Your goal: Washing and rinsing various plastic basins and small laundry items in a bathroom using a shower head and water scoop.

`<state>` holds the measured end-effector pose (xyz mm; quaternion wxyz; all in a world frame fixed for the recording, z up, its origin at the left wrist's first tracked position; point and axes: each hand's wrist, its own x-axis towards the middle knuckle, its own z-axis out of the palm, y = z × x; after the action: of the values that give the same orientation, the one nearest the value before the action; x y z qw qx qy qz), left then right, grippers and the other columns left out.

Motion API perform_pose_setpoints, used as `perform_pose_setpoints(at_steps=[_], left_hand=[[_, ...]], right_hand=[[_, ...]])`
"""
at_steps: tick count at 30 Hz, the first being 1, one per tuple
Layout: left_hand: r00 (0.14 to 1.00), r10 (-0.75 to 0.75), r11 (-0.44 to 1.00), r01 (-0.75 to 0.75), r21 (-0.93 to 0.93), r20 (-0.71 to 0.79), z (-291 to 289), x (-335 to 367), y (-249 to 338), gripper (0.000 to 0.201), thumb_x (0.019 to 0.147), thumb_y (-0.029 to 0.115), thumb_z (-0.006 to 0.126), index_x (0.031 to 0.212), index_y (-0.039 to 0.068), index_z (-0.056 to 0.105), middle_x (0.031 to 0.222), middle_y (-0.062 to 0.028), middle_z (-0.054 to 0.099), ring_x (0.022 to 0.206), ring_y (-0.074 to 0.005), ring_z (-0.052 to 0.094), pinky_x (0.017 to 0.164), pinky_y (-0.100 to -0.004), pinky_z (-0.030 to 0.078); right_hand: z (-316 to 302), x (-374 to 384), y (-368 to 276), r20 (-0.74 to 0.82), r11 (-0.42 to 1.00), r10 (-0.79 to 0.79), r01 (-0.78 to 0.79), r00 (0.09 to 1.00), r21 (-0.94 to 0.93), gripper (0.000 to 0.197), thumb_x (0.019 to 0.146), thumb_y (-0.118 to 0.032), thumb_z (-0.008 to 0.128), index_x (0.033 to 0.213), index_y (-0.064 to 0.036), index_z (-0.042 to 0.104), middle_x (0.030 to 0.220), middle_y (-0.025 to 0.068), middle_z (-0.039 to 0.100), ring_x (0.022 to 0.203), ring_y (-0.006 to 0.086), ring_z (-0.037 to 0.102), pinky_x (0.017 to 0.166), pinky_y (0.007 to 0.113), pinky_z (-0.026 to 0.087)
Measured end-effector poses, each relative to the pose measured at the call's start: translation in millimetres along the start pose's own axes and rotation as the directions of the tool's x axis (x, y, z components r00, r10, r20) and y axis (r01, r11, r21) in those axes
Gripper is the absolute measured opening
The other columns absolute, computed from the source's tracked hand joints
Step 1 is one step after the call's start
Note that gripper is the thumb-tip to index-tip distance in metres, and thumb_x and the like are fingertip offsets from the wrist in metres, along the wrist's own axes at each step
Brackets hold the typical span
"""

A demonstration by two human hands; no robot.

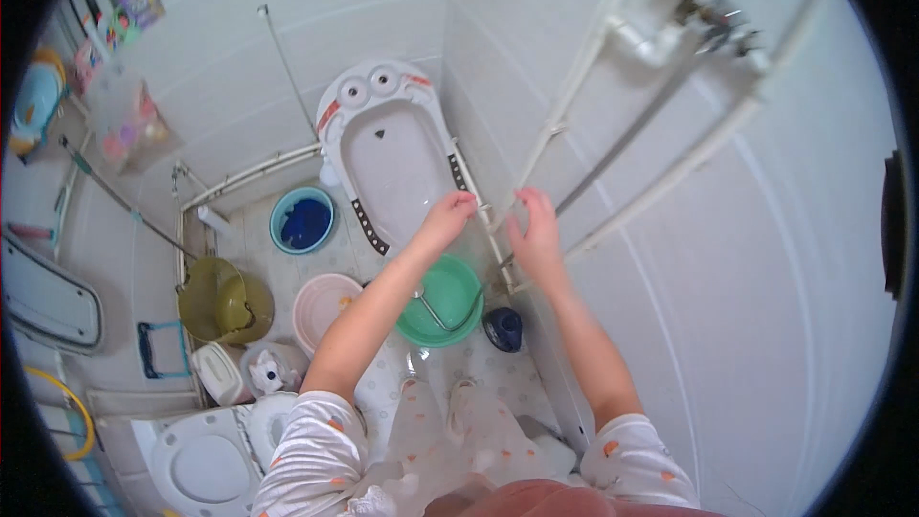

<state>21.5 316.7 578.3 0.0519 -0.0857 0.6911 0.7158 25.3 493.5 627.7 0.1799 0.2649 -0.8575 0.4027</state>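
Note:
My left hand [450, 217] and my right hand [536, 230] are raised side by side near the tiled wall corner. Between them is a see-through plastic container [485, 235], faint against the tiles, and each hand grips one side of it. Directly below the hands a green basin [436, 311] sits on the floor with a thin metal handle lying in it. A white baby bathtub [392, 148] with cartoon eyes leans upright against the wall just behind my left hand.
On the floor stand a blue basin [302, 220], a pink basin [321, 304], an olive bucket [225, 302] and a small dark blue object [503, 328]. A toilet [206, 464] is at lower left. White pipes [574, 86] and valves [713, 14] run along the right wall.

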Motion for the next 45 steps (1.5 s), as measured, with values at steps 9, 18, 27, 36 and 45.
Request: perform_pose_setpoints(at_steps=[9,18,27,36,45], left_hand=[[0.911,0.253,0.949,-0.299,0.1,0.325,82.8,-48.1,270.6,0.038,0.086,0.032,0.051,0.114,0.007,0.051,0.101,-0.0019,0.058,0.097,-0.0122,0.054,0.08,-0.0264,0.038],[0.882,0.324,0.93,-0.363,0.055,0.341,109.2,-46.0,266.4,0.034,0.083,0.025,0.052,0.113,0.007,0.053,0.105,-0.0012,0.058,0.097,-0.0118,0.054,0.078,-0.0272,0.039],[0.978,-0.151,0.983,0.133,-0.127,-0.141,-28.4,-36.9,-15.4,0.022,0.084,0.019,0.054,0.099,0.004,0.058,0.085,-0.0041,0.059,0.076,-0.0111,0.055,0.066,-0.0253,0.043],[0.719,-0.57,0.818,0.543,-0.191,-0.397,-124.2,-116.1,-323.9,0.025,0.085,0.025,0.053,0.106,0.011,0.054,0.101,0.0006,0.058,0.086,-0.0111,0.054,0.072,-0.0295,0.042],[0.66,-0.651,0.748,0.643,-0.165,-0.376,-91.1,-92.4,-547.8,0.045,0.081,0.026,0.059,0.119,0.004,0.046,0.107,-0.006,0.055,0.093,-0.0138,0.053,0.077,-0.0317,0.043]], right_hand=[[-202.6,133.2,-120.5,-0.516,0.874,-0.345,0.068,0.784,-0.48,0.055,0.069,-0.006,0.059,0.121,-0.0008,0.042,0.123,0.0184,0.04,0.113,0.0366,0.039,0.094,0.045,0.031],[-200.2,123.0,-89.2,-0.12,0.67,-0.358,0.166,0.926,-0.724,0.059,0.069,-0.008,0.058,0.124,-0.0004,0.041,0.134,0.0095,0.035,0.126,0.0302,0.03,0.103,0.047,0.024],[-41.8,-8.3,-5.1,0.108,0.916,-0.088,0.123,0.99,-0.381,0.038,0.071,-0.008,0.059,0.108,-0.0066,0.053,0.125,0.0153,0.042,0.113,0.0346,0.04,0.091,0.048,0.032],[205.5,-238.8,163.6,0.66,0.926,0.376,-0.244,0.65,-0.288,0.028,0.068,-0.01,0.059,0.096,-0.0057,0.054,0.109,0.0121,0.048,0.105,0.0294,0.045,0.082,0.044,0.04],[395.1,-381.1,320.4,0.768,0.895,0.442,-0.283,0.464,-0.344,0.035,0.071,-0.015,0.062,0.098,0.0036,0.051,0.094,0.0241,0.056,0.089,0.039,0.054,0.077,0.046,0.045]])
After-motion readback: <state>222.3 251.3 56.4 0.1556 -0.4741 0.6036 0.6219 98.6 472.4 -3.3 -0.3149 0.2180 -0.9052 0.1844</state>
